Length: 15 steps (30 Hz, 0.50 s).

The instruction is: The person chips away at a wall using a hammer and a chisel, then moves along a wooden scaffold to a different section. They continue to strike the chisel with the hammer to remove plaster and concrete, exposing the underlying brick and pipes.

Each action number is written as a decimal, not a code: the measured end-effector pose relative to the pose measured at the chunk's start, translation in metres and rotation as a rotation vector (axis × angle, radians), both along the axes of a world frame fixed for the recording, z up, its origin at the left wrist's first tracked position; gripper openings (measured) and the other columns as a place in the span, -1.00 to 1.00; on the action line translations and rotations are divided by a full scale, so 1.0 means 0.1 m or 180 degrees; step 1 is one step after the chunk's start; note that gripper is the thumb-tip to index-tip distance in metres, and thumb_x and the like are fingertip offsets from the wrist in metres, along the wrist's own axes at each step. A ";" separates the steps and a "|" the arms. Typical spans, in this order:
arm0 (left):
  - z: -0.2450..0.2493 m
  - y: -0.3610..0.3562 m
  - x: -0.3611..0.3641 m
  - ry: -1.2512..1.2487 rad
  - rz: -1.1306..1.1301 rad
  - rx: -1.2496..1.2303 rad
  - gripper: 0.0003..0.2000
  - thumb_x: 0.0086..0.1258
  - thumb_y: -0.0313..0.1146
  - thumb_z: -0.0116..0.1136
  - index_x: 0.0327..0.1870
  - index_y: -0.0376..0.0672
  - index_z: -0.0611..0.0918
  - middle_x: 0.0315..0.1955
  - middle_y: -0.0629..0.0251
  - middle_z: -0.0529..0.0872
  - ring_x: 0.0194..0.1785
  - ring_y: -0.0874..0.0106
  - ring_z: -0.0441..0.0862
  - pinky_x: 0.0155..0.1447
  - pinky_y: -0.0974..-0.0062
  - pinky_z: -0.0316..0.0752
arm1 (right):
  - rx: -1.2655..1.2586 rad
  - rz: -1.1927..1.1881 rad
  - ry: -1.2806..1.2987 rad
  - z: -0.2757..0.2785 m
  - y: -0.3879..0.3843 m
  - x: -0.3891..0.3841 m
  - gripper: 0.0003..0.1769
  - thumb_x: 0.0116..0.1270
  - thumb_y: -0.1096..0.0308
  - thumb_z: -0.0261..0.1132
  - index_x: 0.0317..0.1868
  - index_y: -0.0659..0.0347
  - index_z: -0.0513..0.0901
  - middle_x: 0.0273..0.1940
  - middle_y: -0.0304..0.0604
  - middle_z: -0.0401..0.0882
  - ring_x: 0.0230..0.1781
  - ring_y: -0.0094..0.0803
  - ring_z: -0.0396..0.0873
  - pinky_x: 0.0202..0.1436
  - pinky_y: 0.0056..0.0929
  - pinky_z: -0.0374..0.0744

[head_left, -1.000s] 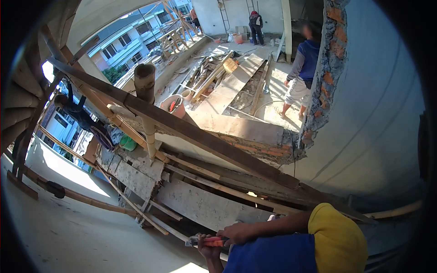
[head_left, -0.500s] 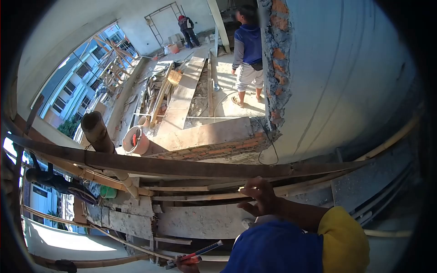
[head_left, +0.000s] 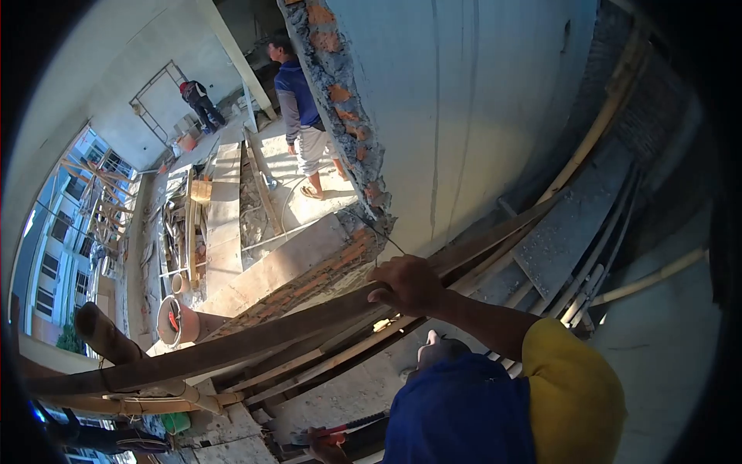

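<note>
My right hand (head_left: 407, 284), at the end of a yellow sleeve, is closed over the top of a long dark wooden beam (head_left: 309, 326). A thin dark cable (head_left: 385, 234) runs down from the broken wall to near its knuckles. Low in the view, my left hand (head_left: 326, 447) is wrapped round a long tool with a red and black handle (head_left: 352, 424); its far end is hard to make out. My foot (head_left: 431, 346) shows on the boards beneath the beam.
Broken brick wall edge (head_left: 340, 100) ahead; low brick ledge (head_left: 309, 274) beyond the beam. A pink bucket (head_left: 176, 323) stands left, near a bamboo post (head_left: 108, 332). Boards and poles (head_left: 572, 224) lie right. A person in blue (head_left: 297, 100) stands beyond; another (head_left: 202, 104) bends farther back.
The view has turned to the right and tilted. My right hand, before raised with its fingers apart, now grips the beam. My left hand still holds the tool.
</note>
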<state>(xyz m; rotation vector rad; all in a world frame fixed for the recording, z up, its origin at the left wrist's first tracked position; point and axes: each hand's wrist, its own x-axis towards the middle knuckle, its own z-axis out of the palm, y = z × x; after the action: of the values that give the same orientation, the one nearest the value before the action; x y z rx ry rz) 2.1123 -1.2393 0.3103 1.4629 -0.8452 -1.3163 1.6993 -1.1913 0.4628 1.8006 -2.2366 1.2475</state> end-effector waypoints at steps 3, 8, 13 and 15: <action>0.38 -0.11 -0.22 0.0027 -0.0522 0.0045 -0.82 0.29 -0.29 0.12 -0.38 -0.23 0.50 -0.62 0.34 0.46 -0.48 0.47 0.50 -0.37 0.57 0.42 | 0.0127 -0.0010 0.0044 -0.03 0.01 -0.02 -0.40 0.27 -0.27 0.06 -0.27 0.16 0.60 -0.45 -0.08 0.57 -0.35 -0.07 0.59 -0.21 -0.14 0.49; 0.91 -0.55 -0.56 -0.0206 -0.0622 -0.0528 -0.82 0.29 -0.29 0.12 -0.35 -0.23 0.49 -0.61 0.33 0.47 -0.48 0.47 0.50 -0.37 0.56 0.43 | 0.0340 -0.0016 0.0045 -0.01 0.03 -0.05 -0.38 0.26 -0.29 0.05 -0.26 0.16 0.61 -0.45 -0.09 0.56 -0.35 -0.10 0.59 -0.21 -0.17 0.50; 1.27 -0.81 -0.91 -0.0345 -0.0598 -0.0890 -0.81 0.29 -0.28 0.12 -0.32 -0.23 0.48 -0.60 0.33 0.47 -0.48 0.47 0.50 -0.38 0.56 0.43 | -0.0013 -0.0016 0.0020 -0.10 0.02 -0.09 -0.37 0.25 -0.31 0.07 -0.24 0.15 0.61 -0.47 -0.12 0.55 -0.36 -0.13 0.59 -0.21 -0.21 0.51; 1.32 -0.85 -1.08 -0.0374 -0.0622 -0.0935 -0.81 0.30 -0.28 0.12 -0.31 -0.23 0.47 -0.59 0.33 0.47 -0.48 0.47 0.50 -0.38 0.56 0.43 | 0.0228 0.0182 -0.0392 -0.03 0.06 -0.14 -0.38 0.27 -0.30 0.08 -0.18 0.16 0.60 -0.42 -0.13 0.56 -0.32 -0.17 0.60 -0.18 -0.22 0.52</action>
<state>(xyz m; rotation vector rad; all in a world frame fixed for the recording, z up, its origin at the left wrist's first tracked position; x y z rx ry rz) 2.0043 -1.3245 0.4426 1.2580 -1.2299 -1.1949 1.6855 -1.1851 0.4603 1.8743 -2.3379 1.3404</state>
